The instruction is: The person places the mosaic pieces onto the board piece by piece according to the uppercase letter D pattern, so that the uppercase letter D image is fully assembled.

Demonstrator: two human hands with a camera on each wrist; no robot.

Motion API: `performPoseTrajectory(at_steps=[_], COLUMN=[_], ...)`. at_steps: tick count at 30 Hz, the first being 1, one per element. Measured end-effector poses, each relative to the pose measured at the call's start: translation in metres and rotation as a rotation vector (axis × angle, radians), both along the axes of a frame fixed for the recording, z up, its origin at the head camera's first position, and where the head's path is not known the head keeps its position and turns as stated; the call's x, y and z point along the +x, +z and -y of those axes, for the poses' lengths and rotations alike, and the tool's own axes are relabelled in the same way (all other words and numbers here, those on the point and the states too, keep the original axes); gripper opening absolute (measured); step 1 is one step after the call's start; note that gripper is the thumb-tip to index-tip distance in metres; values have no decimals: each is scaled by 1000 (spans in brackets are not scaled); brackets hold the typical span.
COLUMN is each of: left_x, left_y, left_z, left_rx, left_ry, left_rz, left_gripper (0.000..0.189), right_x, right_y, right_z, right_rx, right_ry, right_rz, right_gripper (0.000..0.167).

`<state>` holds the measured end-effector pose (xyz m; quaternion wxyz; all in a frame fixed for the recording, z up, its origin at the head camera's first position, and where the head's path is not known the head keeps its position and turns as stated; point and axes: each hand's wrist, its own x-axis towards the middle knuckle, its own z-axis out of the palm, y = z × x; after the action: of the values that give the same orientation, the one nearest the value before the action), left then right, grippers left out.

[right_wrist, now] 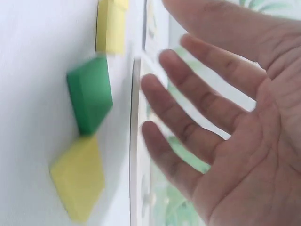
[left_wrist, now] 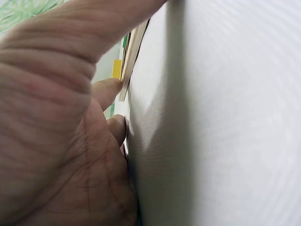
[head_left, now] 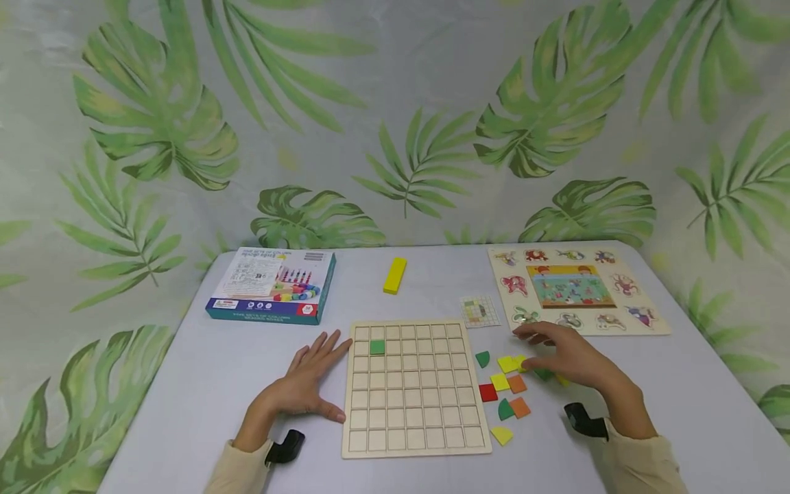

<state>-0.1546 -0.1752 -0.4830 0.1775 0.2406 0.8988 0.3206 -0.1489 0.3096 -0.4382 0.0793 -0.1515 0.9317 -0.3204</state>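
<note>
A wooden grid board (head_left: pixel 415 448) lies in the middle of the table, with one green square tile (head_left: pixel 377 347) in its upper left part. My left hand (head_left: pixel 305 379) rests spread beside the board, index fingertip and thumb at its left edge. Over the loose tiles to the right of the board hovers my right hand (head_left: pixel 570 353), holding nothing. In the right wrist view its fingers are apart and relaxed, with a green tile (right_wrist: pixel 90 95) and a yellow tile (right_wrist: pixel 79 181) on the table below. A red tile (head_left: pixel 488 392) and an orange tile (head_left: pixel 520 407) lie near the board's right edge.
A small printed pattern card (head_left: pixel 480 311) lies by the board's top right corner. Behind it is a wooden picture puzzle (head_left: pixel 579 324). A yellow block (head_left: pixel 395 276) sits at the back, and a boxed toy set (head_left: pixel 271 285) at the back left.
</note>
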Motion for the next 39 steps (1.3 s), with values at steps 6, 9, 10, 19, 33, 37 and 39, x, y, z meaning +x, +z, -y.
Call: performPoseTrajectory(at_steps=[6,9,10,19,33,37,39], left_x=[1,2,2,2,0,1,1], left_y=[3,4,5,5,-1,-1,0], left_z=[-1,-2,-2,-1,-1,-1,0], left_rx=[-11,-5,-1,-8,-1,-1,1], left_ry=[0,4,5,5,3,6,7], left_rz=[-1,-2,-3,4,7,6,4], left_gripper=[127,127,127,128,128,129,129], right_x=[5,5,4,0,4,4,4], right_y=[4,4,4,-6,-11,-11,-11], right_z=[-17,-26,-29,-52,-64,-61,-59], right_rx=[15,1,-5,-38,-37,-6,13], right_ry=[-18,-9,-1,59,-5,-32,-41], right_rz=[65,56,52,132,265,251,230], right_gripper=[48,40,36,23,32,28,26])
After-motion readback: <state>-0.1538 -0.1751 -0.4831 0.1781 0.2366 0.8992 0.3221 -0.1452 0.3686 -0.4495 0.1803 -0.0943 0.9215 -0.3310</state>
